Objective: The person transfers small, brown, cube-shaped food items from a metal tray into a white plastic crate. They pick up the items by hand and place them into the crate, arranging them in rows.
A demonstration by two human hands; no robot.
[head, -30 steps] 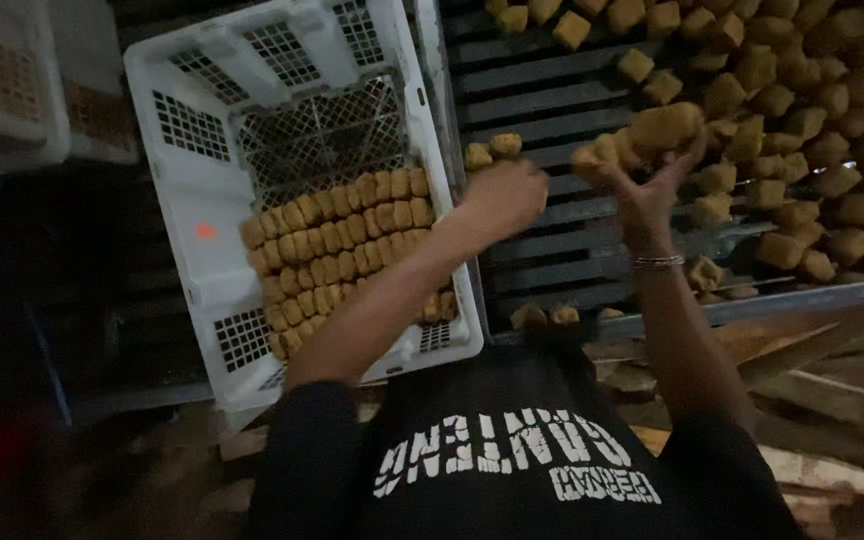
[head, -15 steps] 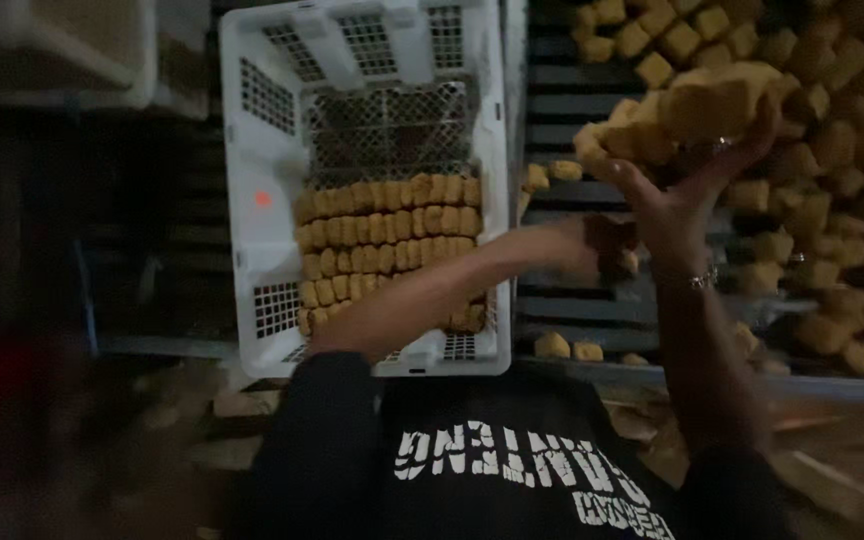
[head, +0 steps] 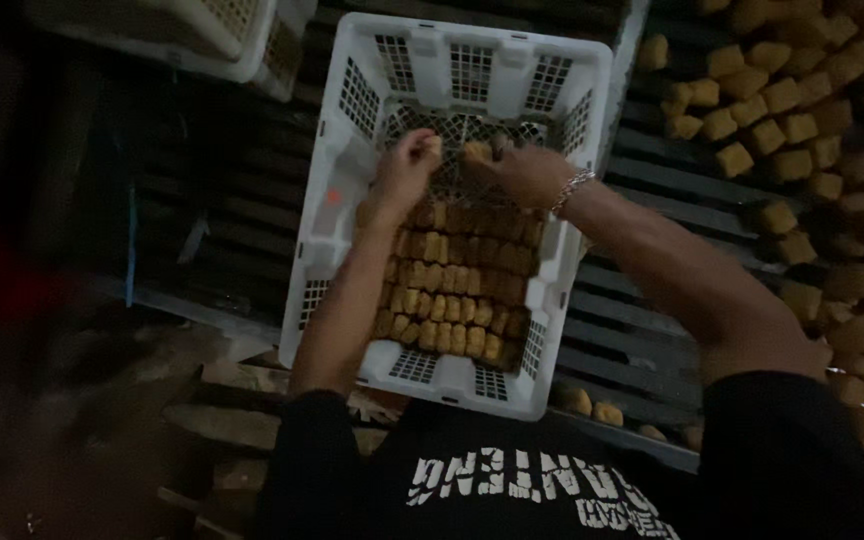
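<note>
Hands together inside the white crate (head: 327, 200), at the far edge of the packed rows. Left hand (head: 407, 165) curled shut, fingertips pinched on brown cubes (head: 452, 290) of the same kind as those already laid; right hand (head: 522, 170), with a metal bracelet (head: 572, 185) at the wrist, closed likewise on a cube or two just beside it, almost touching the left. Too dim and blurred to count what either grip carries.

Packed so far: several tight rows of cubes standing on edge, covering the near half of the crate floor, with bare mesh beyond the hands up to the far wall.

To do this well, probably:
- Set each piece upright and flush against the last row, same way round as its neighbours, so as to leave no gap.
- Press lightly only; look soft and crisp-skinned, so likely to crush or tear under a hard pinch.
- Work from one side wall across to the other rather than from the middle, to keep the row straight.
- Keep wrists low and clear of the finished rows, to avoid knocking pieces flat.
- Release with fingers opening upward, not dragging sideways.

Round about: a heap of loose cubes (head: 782, 100) well off to the right on a dark slatted rack (head: 652, 330), a few strays (head: 592, 408) near the crate's near corner, a second pale crate (head: 222, 30) at top left, and a black printed shirt (head: 512, 480) at the bottom edge.
</note>
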